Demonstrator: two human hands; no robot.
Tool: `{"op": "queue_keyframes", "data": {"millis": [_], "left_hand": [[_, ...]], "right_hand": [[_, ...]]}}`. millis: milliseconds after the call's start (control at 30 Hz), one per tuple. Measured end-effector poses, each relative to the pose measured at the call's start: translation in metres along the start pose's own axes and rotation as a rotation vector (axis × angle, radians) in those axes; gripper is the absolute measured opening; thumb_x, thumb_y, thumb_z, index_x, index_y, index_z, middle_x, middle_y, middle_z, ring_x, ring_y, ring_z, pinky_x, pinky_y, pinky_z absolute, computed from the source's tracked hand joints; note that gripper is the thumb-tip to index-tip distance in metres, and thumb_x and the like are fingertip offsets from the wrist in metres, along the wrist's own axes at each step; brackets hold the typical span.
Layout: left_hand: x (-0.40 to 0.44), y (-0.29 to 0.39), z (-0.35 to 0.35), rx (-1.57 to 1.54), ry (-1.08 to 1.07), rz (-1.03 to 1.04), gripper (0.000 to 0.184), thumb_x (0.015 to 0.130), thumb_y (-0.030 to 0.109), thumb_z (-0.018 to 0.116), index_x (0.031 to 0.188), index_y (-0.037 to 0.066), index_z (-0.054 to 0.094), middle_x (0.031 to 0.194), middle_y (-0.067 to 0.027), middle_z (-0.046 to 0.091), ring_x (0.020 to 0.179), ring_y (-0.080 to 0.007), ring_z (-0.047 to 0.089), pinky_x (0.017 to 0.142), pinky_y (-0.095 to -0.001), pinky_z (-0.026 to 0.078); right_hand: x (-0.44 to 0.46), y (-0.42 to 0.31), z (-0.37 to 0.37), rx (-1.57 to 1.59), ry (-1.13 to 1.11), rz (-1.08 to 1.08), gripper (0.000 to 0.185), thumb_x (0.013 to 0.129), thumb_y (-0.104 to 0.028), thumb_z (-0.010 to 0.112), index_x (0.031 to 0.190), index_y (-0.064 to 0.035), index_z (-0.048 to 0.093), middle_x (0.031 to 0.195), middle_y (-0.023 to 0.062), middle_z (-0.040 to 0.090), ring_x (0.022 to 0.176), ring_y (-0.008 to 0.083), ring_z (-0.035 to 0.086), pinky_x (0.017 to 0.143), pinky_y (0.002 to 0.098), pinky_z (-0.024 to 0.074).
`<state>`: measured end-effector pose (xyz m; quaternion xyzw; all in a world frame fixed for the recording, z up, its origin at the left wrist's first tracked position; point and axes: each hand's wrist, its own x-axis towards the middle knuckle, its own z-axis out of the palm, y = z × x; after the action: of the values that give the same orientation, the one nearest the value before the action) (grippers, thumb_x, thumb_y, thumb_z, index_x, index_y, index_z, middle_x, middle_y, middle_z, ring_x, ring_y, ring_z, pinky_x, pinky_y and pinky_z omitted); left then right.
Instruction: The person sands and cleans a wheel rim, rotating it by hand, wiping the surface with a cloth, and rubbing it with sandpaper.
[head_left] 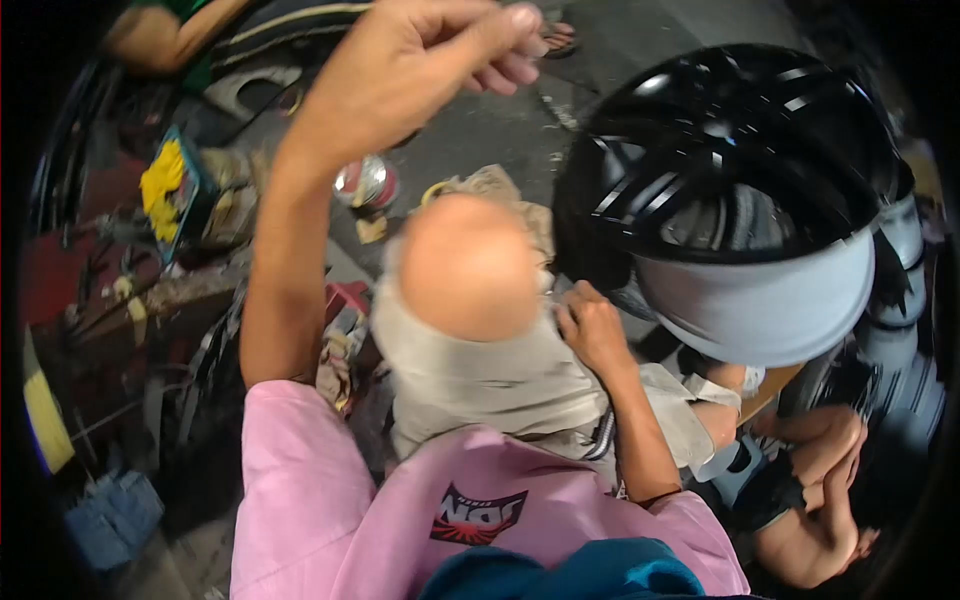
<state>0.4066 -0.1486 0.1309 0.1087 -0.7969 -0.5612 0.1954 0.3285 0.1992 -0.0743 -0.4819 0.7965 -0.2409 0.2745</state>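
Head view, only one. Black-spoked alloy wheel (pixel 745 130) sits on the wearer's right, spoked face up and tipped toward the camera, pale grey barrel (pixel 760 305) underneath. Face is round, so no long axis there; the axle line runs roughly up-down with a lean. Key relation: right hand (pixel 597 330) is nearer, just beside the wheel's lower left side, wheel up and to the right of it. Left hand (pixel 430 60) is up near the top edge, well apart from the wheel, thumb and fingertips pointing across toward the wheel's side.

Grip: left fingers loosely bent, thumb out along them, nothing visible in hold; palm side turned away, so can't tell for sure. Right fingers half curled by the beige shorts (pixel 490 385); can't tell if they pinch cloth or anything else, or whether they touch the wheel.

Hard to make out: bare knee (pixel 468 268) is blurred and blocks the floor behind it. Dark curved piece (pixel 583 215) left of the wheel might be a tyre, unclear. Wheel underside and its support hidden. Co-worker's limbs (pixel 815 500) at lower right are partly lost in the dark; another person's arm (pixel 175 40) at upper left is cut off.
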Motion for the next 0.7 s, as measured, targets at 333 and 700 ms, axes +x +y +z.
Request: {"op": "queue_keyframes", "data": {"millis": [333, 700], "left_hand": [[-0.182, -0.169, -0.019, 0.469, 0.184, -0.657, 0.037, 0.104, 0.032, 0.069, 0.102, -0.004, 0.078, 0.083, -0.0218, 0.073, 0.084, -0.0312, 0.07, 0.078, -0.0429, 0.056], [-0.305, -0.318, 0.11, 0.377, -0.149, -1.224, 0.041, 0.091, 0.043, 0.078, 0.105, 0.004, 0.079, 0.114, -0.023, 0.078, 0.111, -0.0427, 0.073, 0.1, -0.0517, 0.057]], "right_hand": [[0.004, 0.033, 0.025, 0.023, -0.218, 0.039, 0.014, 0.09, -0.004, 0.069, 0.101, 0.0008, 0.075, 0.102, 0.0245, 0.067, 0.097, 0.0516, 0.066, 0.086, 0.0555, 0.0543], [-0.005, 0.029, 0.022, 0.031, -0.231, 0.057, 0.015, 0.09, -0.003, 0.068, 0.103, 0.0009, 0.075, 0.103, 0.0244, 0.067, 0.098, 0.0517, 0.066, 0.087, 0.0554, 0.0542]]}}
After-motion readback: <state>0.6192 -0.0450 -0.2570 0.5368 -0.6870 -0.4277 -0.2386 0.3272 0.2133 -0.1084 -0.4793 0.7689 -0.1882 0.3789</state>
